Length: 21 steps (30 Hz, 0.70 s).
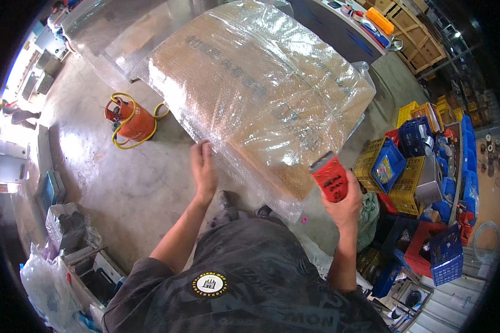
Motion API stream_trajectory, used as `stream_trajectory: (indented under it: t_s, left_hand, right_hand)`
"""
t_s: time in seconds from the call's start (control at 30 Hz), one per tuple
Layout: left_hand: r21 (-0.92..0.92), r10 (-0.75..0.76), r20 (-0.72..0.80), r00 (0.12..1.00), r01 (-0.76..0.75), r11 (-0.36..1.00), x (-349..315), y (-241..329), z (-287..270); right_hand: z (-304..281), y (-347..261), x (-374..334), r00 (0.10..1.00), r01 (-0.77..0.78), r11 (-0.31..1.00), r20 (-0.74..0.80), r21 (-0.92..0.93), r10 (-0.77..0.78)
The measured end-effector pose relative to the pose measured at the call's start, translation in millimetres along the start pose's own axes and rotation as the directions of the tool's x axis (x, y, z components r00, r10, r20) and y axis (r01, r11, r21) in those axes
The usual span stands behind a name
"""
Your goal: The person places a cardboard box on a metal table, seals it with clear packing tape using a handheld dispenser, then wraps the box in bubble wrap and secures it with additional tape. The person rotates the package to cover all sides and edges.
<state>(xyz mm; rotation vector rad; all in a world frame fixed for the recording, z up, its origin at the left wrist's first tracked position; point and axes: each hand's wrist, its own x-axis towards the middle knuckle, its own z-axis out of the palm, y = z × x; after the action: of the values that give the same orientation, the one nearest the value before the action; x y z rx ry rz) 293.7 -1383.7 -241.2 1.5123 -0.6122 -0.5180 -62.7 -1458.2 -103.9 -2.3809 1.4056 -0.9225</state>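
A large flat brown cardboard package (250,83) lies in front of me, covered in clear bubble wrap (278,194) that overhangs its near edge. My left hand (204,169) is beside the package's near left edge, fingers stretched out and slightly blurred. Nothing shows in it, and I cannot tell whether it touches the wrap. In my right hand (344,202) is a red boxy hand tool (331,180) with a dark grey end and black marks. Its grey end points toward the package's near right corner. The tool's exact kind is not clear, and my fingers hide part of it.
An orange gas cylinder (136,122) with a yellow hose stands left of the package. Yellow crates (408,186) and blue bins crowd the right side. A dark-sided table (339,33) stands at the back. Plastic-wrapped items (66,227) sit at lower left.
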Motion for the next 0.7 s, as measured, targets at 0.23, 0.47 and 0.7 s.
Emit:
stream_trajectory:
  t_s: [0.23, 0.47, 0.7]
  left_hand:
    - [-0.037, -0.167, 0.841, 0.515, 0.363, 0.931, -39, 96, 46]
    - [-0.126, -0.311, 0.771, 0.556, 0.612, 0.781, -37, 114, 51]
    - [0.162, 0.000, 0.153, 0.988, -0.025, 0.986, 41, 95, 51]
  right_hand:
    - [15, -41, 20, 0.961, 0.244, 0.969, 0.146, -0.044, -0.235]
    - [23, -41, 26, 0.941, 0.321, 0.946, 0.099, 0.040, -0.323]
    - [19, -34, 19, 0.964, 0.081, 0.993, 0.245, 0.089, -0.101]
